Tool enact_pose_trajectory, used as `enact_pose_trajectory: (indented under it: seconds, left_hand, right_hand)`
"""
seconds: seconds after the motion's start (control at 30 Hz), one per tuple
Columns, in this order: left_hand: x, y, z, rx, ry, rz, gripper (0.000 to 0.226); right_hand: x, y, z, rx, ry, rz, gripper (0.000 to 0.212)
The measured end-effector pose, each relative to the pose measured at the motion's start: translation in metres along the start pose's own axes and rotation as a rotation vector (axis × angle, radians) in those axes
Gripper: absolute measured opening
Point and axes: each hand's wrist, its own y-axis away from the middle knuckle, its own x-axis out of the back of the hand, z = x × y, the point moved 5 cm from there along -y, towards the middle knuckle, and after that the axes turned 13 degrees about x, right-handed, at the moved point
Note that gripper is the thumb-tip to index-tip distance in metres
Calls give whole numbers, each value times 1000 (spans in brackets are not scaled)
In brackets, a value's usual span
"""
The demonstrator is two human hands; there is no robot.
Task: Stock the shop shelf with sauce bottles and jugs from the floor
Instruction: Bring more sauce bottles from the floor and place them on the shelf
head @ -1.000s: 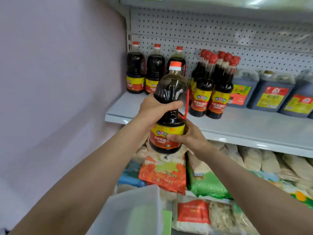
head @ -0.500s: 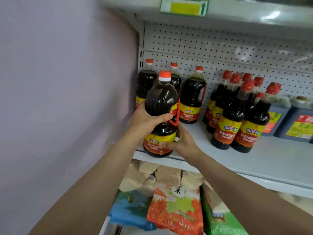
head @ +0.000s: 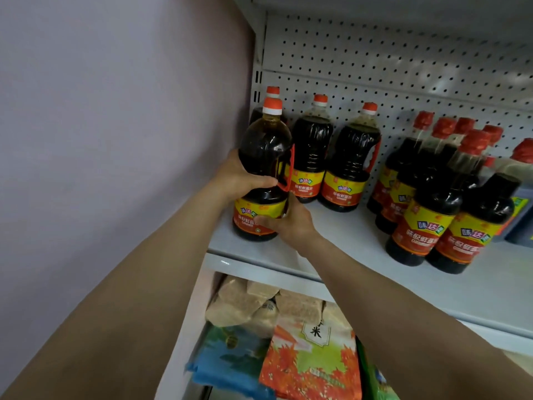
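A large dark sauce bottle (head: 264, 157) with an orange cap and red handle stands at the front left corner of the grey shelf (head: 346, 243). My left hand (head: 236, 177) grips its waist from the left. My right hand (head: 288, 222) holds its lower label from the right. Its base looks to be on the shelf board. Behind it stand three like bottles (head: 311, 151) in a row against the pegboard, one hidden mostly by the held bottle.
Several slimmer red-capped sauce bottles (head: 432, 197) crowd the shelf to the right, with blue jugs (head: 519, 215) behind them. A lilac wall (head: 115, 111) closes the left side. Below the shelf lie bags of grain and rice (head: 311, 359).
Both hands carried the bottle up and leftward from in front of the shelf edge onto the shelf's front left corner. My view moved closer and left.
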Motion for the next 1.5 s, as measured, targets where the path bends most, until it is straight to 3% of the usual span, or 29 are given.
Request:
enact_pose_trajectory:
  seconds: [0.2,0.33,0.5,0.83,0.97,1.1,1.2,1.3,1.5]
  left_hand:
    - [6,-28,-6,7,78,-31,92]
    - [6,-41,-7,-2,83,-56,97]
    - [7,-47,-5,-30,107,-83,69]
    - [8,-50,-2,-48,94,-75,73]
    - [6,-39,-6,-23,145,-36,72]
    - [-5,-19,-22,36,130,161,64]
    - [-23,3,-36,92,37,244,89]
    - [-52,46,-30,108,-10,293,96]
    - [-151,128,-10,87,-199,-3,92]
  right_hand:
    - [-13,-27,7,26,-11,6,88]
    - [-17,-37,10,54,-38,10,88]
    - [-22,-47,17,68,-49,15,87]
    - [-25,-56,23,53,-49,-4,87]
    - [-23,-47,25,1,71,-70,78]
    - [18,-2,34,-196,209,-91,89]
    - [67,36,34,-202,382,-111,82]
    - [117,73,29,-251,501,-111,75]
    - [202,167,14,-238,653,-77,73]
